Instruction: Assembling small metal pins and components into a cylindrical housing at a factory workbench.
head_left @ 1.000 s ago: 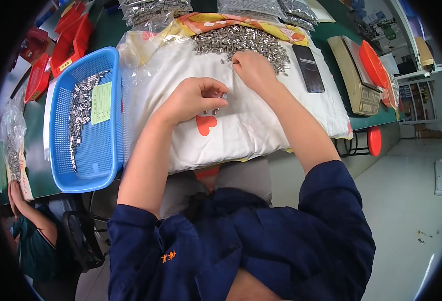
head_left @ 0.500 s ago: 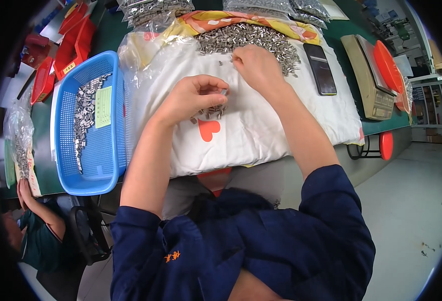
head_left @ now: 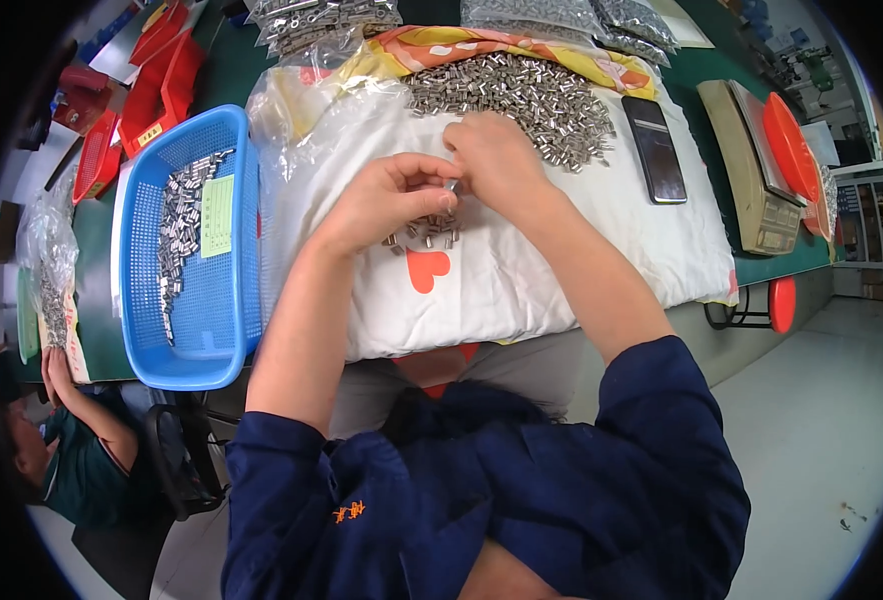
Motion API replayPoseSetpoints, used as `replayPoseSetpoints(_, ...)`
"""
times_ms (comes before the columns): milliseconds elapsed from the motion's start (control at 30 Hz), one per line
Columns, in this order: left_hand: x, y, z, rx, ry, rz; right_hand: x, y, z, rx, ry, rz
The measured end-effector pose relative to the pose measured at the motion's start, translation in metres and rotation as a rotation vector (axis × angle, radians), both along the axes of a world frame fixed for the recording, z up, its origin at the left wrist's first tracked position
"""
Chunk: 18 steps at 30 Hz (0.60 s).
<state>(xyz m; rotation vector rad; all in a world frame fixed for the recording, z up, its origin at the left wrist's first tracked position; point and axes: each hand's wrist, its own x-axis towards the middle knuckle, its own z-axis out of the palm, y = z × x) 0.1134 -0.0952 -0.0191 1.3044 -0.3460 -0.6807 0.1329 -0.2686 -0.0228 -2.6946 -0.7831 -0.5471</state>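
Note:
Between thumb and fingertips, my left hand (head_left: 391,200) pinches a small metal cylinder (head_left: 452,186), above the white cloth (head_left: 521,270). My right hand (head_left: 496,160) has its fingers closed right beside that cylinder, at the left fingertips; whether it holds a piece is hidden. Under the left hand lies a small cluster of metal cylinders (head_left: 431,232), just above a red heart on the cloth. A large pile of the same small cylinders (head_left: 521,95) spreads over the far part of the cloth, beyond my right hand.
A blue basket (head_left: 244,250) with more cylinders and a green label stands at left. To the right lie a black phone (head_left: 654,150) and a scale (head_left: 751,170) with a red tray (head_left: 789,150). Filled plastic bags (head_left: 326,15) sit at the back. Another person (head_left: 91,430) works at far left.
My right hand has come from the edge of the pile back toward me and left, to meet my left fingertips. The left hand keeps its pinch; the whole view has shifted slightly.

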Motion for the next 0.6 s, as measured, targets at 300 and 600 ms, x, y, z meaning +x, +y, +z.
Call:
replayPoseSetpoints(300, 0.004, 0.001, -0.009, -0.236, 0.133, 0.281, -0.02, -0.005, 0.026, 1.021, 0.86, 0.141)
replayPoseSetpoints(600, 0.006, 0.002, -0.015, -0.21, 0.078, 0.298, -0.02, 0.0, 0.018, 0.989, 0.762, 0.099)
